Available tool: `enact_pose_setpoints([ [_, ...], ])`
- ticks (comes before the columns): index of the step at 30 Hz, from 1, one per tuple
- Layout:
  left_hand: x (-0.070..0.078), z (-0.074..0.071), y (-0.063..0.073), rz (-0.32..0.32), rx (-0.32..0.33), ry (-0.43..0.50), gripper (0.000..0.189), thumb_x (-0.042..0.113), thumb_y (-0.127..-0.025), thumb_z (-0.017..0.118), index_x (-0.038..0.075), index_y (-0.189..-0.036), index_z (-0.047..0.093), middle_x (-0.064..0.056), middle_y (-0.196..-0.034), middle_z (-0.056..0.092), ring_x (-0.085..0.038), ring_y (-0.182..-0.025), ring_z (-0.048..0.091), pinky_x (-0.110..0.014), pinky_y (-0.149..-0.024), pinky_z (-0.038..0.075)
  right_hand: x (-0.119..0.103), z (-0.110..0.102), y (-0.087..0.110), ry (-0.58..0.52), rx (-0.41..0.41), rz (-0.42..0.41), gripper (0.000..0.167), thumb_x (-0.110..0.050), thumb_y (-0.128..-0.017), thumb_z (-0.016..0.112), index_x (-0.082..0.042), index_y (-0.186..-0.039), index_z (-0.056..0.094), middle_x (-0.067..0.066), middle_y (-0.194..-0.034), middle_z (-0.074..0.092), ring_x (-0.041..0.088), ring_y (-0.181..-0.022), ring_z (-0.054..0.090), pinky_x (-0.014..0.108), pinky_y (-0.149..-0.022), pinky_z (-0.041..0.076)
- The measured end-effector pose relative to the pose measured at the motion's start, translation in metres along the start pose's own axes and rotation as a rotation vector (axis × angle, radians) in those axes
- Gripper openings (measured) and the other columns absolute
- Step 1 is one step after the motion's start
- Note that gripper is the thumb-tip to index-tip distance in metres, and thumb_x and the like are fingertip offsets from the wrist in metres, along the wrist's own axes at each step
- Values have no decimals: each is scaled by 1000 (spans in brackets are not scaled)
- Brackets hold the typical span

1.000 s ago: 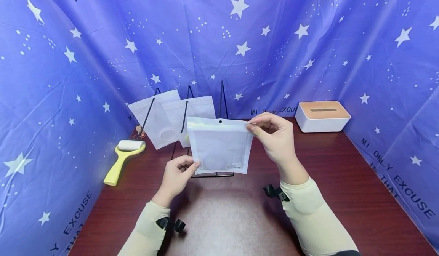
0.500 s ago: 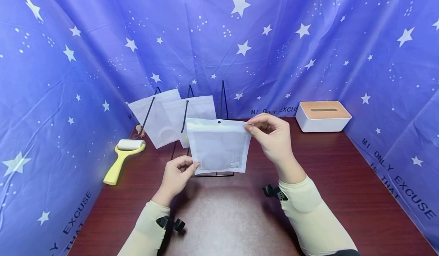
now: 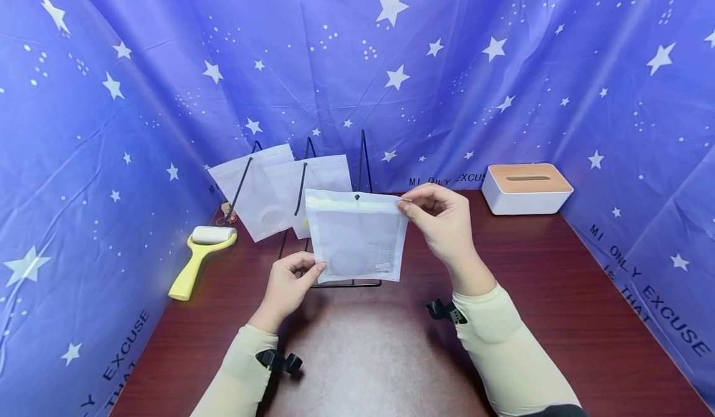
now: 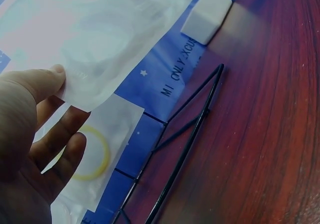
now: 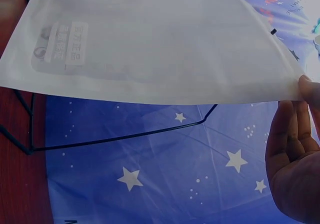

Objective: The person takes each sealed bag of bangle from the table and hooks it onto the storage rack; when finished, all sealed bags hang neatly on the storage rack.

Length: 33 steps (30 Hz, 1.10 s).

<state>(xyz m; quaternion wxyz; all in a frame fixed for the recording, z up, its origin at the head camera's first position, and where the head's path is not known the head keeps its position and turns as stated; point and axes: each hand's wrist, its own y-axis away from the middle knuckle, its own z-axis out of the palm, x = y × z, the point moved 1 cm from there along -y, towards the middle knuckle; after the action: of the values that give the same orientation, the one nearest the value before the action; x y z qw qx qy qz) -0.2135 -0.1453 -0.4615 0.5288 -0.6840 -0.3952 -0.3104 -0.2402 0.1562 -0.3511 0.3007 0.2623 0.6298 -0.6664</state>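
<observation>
A white zip pouch (image 3: 357,237) with a small hang hole is held upright in front of the black wire rack (image 3: 365,156). My left hand (image 3: 287,286) pinches its lower left corner between thumb and fingers. At the upper right corner, my right hand (image 3: 447,221) pinches the edge. A dark hook tip (image 5: 273,31) pokes out past the pouch's top in the right wrist view and shows at the hole in the head view. Two similar pouches (image 3: 259,187) (image 3: 326,169) hang tilted on the rack's left hooks; one has a yellow ring (image 4: 106,154) inside.
A yellow-handled lint roller (image 3: 195,268) lies on the dark red table (image 3: 558,318) at left, by a small trinket (image 3: 228,215). A white tissue box (image 3: 525,200) with a wooden lid stands back right. Blue starry cloth (image 3: 313,51) surrounds the table.
The pouch's right side and my right hand have shifted slightly left, and the pouch's hole has moved slightly left too. My left hand keeps its place and its pinch.
</observation>
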Motion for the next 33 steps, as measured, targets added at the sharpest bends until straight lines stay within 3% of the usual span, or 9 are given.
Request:
enact_pose_setpoints([
  [6,-3,-2,-4,-29,-2,19,4,-5,-93,76,-2,-96,76,-21,-78,73,-8,-62,56,-18,-56,46,4,2,-2,1,-4,14,11,14,-85,79,11,-94,73,9,-80,73,14,-67,64,22,-61,53],
  [13,-5,-2,-10,-49,19,-20,6,-3,-93,77,-3,-97,73,-17,-83,75,-13,-68,62,-20,-62,50,9,0,-5,23,5,28,10,11,-86,80,9,-94,75,10,-77,71,15,-64,62,22,-58,51],
  [21,-6,-2,-15,-32,40,-26,8,-6,-92,76,-5,-98,70,-19,-83,74,-16,-68,64,-25,-64,52,-14,10,-12,40,1,46,10,19,-85,74,18,-94,69,18,-72,67,10,-60,59,19,-57,49],
  [26,-10,0,-21,-33,60,-45,7,-5,-92,76,-4,-97,71,-20,-80,72,-18,-65,62,-23,-61,49,8,5,-19,75,25,58,10,16,-86,76,17,-95,71,20,-74,67,10,-61,59,19,-57,49],
  [33,-41,5,-31,-66,112,-99,7,0,-94,76,-1,-100,73,-18,-81,72,-18,-65,61,-21,-61,47,28,2,-26,74,84,70,11,9,-86,81,11,-95,75,8,-73,70,10,-61,60,20,-57,50],
])
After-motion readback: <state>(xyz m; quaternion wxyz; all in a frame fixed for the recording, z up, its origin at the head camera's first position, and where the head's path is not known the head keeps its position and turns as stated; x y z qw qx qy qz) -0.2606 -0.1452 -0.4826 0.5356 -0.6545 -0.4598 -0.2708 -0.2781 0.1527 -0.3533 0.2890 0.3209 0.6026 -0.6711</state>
